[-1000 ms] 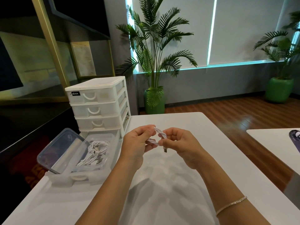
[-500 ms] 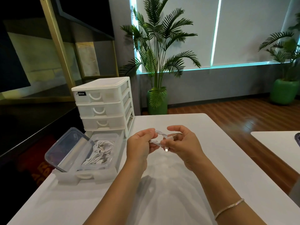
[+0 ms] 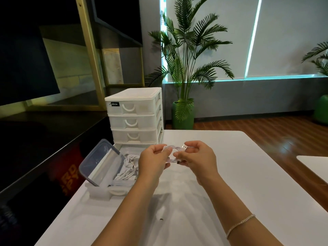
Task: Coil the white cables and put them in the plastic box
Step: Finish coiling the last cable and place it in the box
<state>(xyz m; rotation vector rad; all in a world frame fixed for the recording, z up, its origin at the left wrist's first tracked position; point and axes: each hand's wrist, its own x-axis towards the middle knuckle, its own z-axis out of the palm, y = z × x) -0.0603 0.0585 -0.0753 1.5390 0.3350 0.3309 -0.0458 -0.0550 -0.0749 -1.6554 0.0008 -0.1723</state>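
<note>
Two hands hold one coiled white cable (image 3: 171,152) in the air over the white table (image 3: 230,174): the left hand (image 3: 152,162) pinches the loops with curled fingers, and the right hand (image 3: 198,158) pinches the strand, a USB plug (image 3: 184,146) sticking up by its fingertips. Just to the left, more white cables (image 3: 128,167) lie in the open plastic box (image 3: 113,183), whose clear lid (image 3: 99,161) leans at its left side. Behind it stands a white drawer unit (image 3: 134,116) with a black label, its writing ending in "box", and a palm (image 3: 184,55) in a green pot beyond.
</note>
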